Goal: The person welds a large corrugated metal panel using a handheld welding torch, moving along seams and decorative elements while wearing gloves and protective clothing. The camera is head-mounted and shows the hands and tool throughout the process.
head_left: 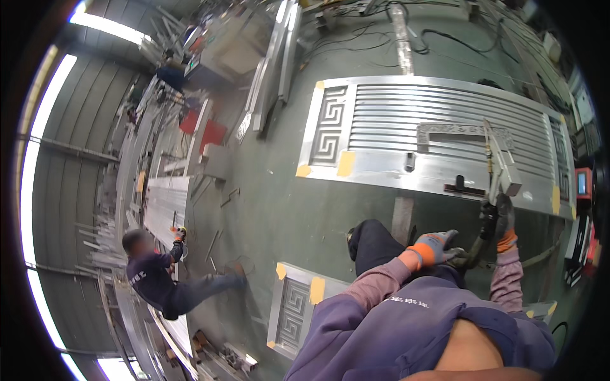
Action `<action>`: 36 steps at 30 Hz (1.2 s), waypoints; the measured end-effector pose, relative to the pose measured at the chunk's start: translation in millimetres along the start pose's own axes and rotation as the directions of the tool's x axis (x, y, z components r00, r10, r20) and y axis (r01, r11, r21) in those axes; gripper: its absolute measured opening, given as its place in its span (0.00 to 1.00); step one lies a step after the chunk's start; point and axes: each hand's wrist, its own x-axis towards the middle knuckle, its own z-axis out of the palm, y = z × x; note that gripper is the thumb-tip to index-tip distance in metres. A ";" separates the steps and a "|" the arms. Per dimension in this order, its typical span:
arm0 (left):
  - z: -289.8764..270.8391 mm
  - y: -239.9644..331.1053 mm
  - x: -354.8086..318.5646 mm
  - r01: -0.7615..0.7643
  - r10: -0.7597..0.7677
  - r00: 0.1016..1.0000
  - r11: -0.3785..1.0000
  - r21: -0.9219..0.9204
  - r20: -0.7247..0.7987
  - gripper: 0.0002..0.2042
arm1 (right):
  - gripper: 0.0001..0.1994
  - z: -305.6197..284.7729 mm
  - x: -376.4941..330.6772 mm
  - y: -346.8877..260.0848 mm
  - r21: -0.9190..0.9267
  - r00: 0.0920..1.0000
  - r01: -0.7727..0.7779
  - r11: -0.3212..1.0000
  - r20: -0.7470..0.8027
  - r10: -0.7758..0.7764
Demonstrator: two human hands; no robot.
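My right hand (505,219), in a grey glove with an orange cuff, is closed around a torch-like tool (490,159) with a brass neck and thin tip. A thick dark hose (475,253) runs back from it toward my lap. The tool points across a silver slatted metal panel (381,170) with a Greek-key pattern at its ends. Beside the tool is a pale rectangular metal piece (510,184); whether my hand touches it I cannot tell. My left hand (437,246), gloved alike, hovers by the hose with fingers apart. A small metal fitting (410,161) sits on the panel's near rail.
A patterned bracket-shaped piece (432,132) and a dark bar (464,190) lie on the panel. Another taped panel (277,317) is at my left side. Further left, a co-worker (155,273) bends over metal stock (166,200). Cables (445,35) trail across the floor beyond the panel.
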 end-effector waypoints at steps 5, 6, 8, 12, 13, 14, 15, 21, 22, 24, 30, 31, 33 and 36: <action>-36.2 -208.3 -77.7 0.385 -0.441 0.889 0.865 -0.321 -0.121 0.33 | 0.18 50.8 28.0 35.7 -0.281 0.988 -0.026 0.959 -0.155 -0.019; -47.6 -252.0 -106.2 0.430 -0.504 0.853 0.825 -0.366 -0.134 0.34 | 0.18 46.9 41.8 48.3 -0.275 0.991 -0.064 0.959 -0.131 0.029; -55.1 -351.7 -157.9 0.530 -0.585 0.769 0.809 -0.254 -0.257 0.36 | 0.22 64.3 55.7 63.3 -0.478 0.988 -0.108 0.872 -0.151 0.040; -36.3 -494.8 -271.7 0.617 -0.835 0.516 0.518 -0.593 -0.191 0.30 | 0.20 198.3 29.2 65.5 -0.805 0.976 -0.074 0.589 -0.179 -0.122; -13.8 -567.5 -350.2 0.595 -0.808 0.382 0.586 -0.550 -0.449 0.25 | 0.21 221.0 35.5 86.6 -0.673 0.984 -0.148 0.725 -0.174 0.040; -13.6 -583.9 -359.2 0.635 -0.954 0.267 0.280 -0.720 -0.135 0.20 | 0.25 226.6 23.3 91.3 -0.726 0.980 -0.111 0.679 -0.195 -0.049; -18.9 -620.0 -417.9 0.629 -0.917 0.294 0.399 -0.667 -0.271 0.17 | 0.27 246.7 20.3 96.8 -0.624 0.977 -0.151 0.767 -0.213 0.018; -89.3 -641.1 -385.6 0.644 -0.938 0.335 0.296 -0.706 -0.088 0.17 | 0.38 294.0 -2.9 83.4 -0.592 0.921 -0.119 0.797 -0.366 -0.135; -96.8 -641.3 -368.2 0.642 -0.939 0.333 0.290 -0.709 -0.083 0.17 | 0.40 292.8 -9.4 84.5 -0.605 0.912 -0.092 0.791 -0.370 -0.178; -113.9 -629.8 -326.2 0.524 -0.869 0.494 0.332 -0.784 -0.039 0.17 | 0.38 283.1 -19.2 94.5 -0.561 0.931 -0.063 0.825 -0.330 -0.153; -175.4 -496.7 -177.3 0.328 -0.536 0.842 0.602 -0.728 -0.064 0.19 | 0.31 307.0 -25.9 201.1 -0.757 0.891 -0.072 0.650 -0.342 -0.299; -185.6 -466.2 -162.8 0.247 -0.478 0.875 0.568 -0.785 -0.071 0.19 | 0.31 308.2 -20.2 218.0 -0.654 0.905 -0.205 0.728 -0.410 -0.113; -197.7 -416.0 -140.5 0.262 -0.417 0.909 0.592 -0.762 -0.012 0.18 | 0.28 323.2 1.3 236.5 -0.544 0.884 -0.322 0.774 -0.466 0.040; -202.3 -360.8 -112.4 0.268 -0.275 0.956 0.688 -0.674 0.100 0.19 | 0.27 319.2 40.1 266.3 -0.641 0.866 -0.322 0.697 -0.496 -0.056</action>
